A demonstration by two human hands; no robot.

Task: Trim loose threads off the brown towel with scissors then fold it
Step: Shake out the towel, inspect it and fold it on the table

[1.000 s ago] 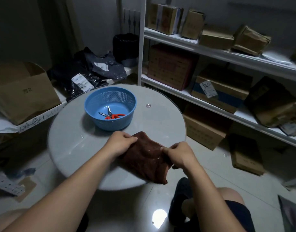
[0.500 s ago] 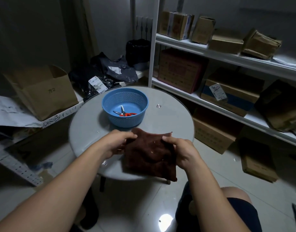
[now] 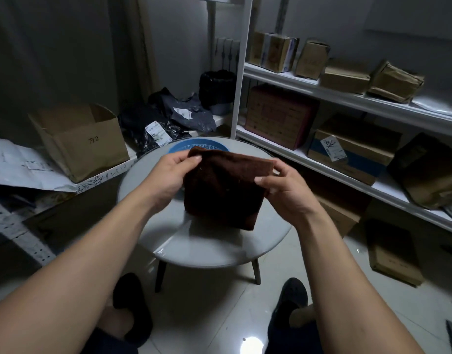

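Note:
The brown towel [image 3: 225, 187] hangs folded in the air above the round white table [image 3: 214, 251], its top edge level with my hands. My left hand [image 3: 172, 175] pinches its upper left corner. My right hand [image 3: 281, 186] grips its upper right edge. The blue basket [image 3: 177, 148] stands on the far side of the table, mostly hidden behind the towel. The scissors seen in it earlier are out of sight now.
White shelves [image 3: 347, 98] with cardboard boxes run along the right. An open cardboard box [image 3: 84, 141] and black parcel bags [image 3: 168, 121] sit on a low shelf to the left. More boxes [image 3: 393, 254] lie on the floor at right. My feet are under the table.
Both hands have lifted the towel off the table and hold it up in front of the basket. The view has pulled back, showing the whole table and the floor.

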